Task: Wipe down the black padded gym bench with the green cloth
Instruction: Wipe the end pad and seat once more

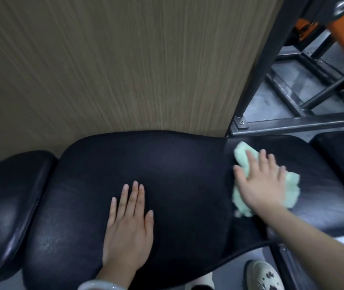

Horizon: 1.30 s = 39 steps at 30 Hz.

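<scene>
The black padded gym bench point(177, 174) runs across the lower half of the view, with a separate pad at each end. A crumpled pale green cloth point(290, 187) lies on the bench's right part. My right hand point(261, 183) presses flat on the cloth with fingers spread and straight, and the cloth shows around the hand's edges. My left hand point(129, 225) rests flat on the middle of the bench, fingers straight, holding nothing.
A wood-grain wall panel point(114, 59) stands right behind the bench. At the upper right is a black and orange metal machine frame point(292, 120) on a grey floor. A white shoe point(263, 277) shows below the bench at the bottom right.
</scene>
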Available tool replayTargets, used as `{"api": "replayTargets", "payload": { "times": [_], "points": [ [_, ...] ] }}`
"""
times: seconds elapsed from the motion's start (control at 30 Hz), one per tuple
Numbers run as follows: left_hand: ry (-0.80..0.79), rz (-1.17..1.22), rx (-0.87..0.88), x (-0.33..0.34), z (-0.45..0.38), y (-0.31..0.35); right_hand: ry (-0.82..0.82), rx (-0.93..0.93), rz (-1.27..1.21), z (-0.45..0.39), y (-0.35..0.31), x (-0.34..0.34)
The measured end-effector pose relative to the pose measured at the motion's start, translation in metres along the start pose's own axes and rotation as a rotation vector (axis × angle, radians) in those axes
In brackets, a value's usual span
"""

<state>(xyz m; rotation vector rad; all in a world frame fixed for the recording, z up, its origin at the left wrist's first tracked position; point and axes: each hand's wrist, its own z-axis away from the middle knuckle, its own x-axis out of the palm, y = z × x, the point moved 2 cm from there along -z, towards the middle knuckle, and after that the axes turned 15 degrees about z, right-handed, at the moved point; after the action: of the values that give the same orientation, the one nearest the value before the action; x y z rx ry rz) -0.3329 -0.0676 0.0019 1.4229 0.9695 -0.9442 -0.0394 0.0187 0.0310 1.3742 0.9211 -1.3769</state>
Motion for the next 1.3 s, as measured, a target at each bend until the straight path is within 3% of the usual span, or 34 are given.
{"api": "replayTargets", "payload": {
  "times": [0.07,0.17,0.3,0.4,0.53,0.57,0.63,0.7,0.9,1.03,1.1,1.2,1.3],
  "points": [
    [-0.01,0.009,-0.006,-0.002,0.0,-0.001,0.03,-0.09,0.002,0.009,-0.044,-0.001],
    [-0.019,0.017,-0.006,-0.005,-0.001,0.001,0.148,-0.377,-0.063,0.041,-0.093,0.0],
    [-0.069,0.083,-0.072,-0.011,0.0,0.008,0.148,-0.652,-0.034,0.066,-0.081,0.004],
    [-0.009,0.174,-0.076,-0.007,-0.01,0.038,0.159,-0.74,-0.066,0.056,-0.051,0.005],
    [-0.216,0.286,0.076,0.016,-0.031,0.117,0.081,-0.679,-0.074,0.041,-0.015,0.007],
    [-0.148,0.365,0.096,0.022,-0.036,0.133,0.071,-0.674,-0.088,0.036,-0.006,0.006],
    [-0.184,0.422,-0.017,0.027,-0.043,0.155,0.08,-0.655,-0.154,0.029,0.011,0.004],
    [-0.205,0.399,-0.011,0.029,-0.05,0.172,0.037,-0.614,-0.214,0.022,0.023,0.003],
    [-0.102,0.46,-0.022,0.03,-0.065,0.191,0.046,-0.492,-0.208,0.015,0.054,0.002],
    [-0.049,0.369,0.178,0.041,-0.073,0.199,0.083,-0.329,-0.039,0.016,0.075,0.006],
    [-0.099,0.301,0.279,0.045,-0.078,0.208,0.048,-0.273,-0.009,0.019,0.083,0.012],
    [-0.253,0.235,0.286,0.047,-0.082,0.216,0.038,-0.254,-0.064,0.023,0.09,0.018],
    [-0.243,0.248,0.261,0.053,-0.08,0.212,0.016,-0.214,-0.134,0.026,0.091,0.02]
  ]
}}
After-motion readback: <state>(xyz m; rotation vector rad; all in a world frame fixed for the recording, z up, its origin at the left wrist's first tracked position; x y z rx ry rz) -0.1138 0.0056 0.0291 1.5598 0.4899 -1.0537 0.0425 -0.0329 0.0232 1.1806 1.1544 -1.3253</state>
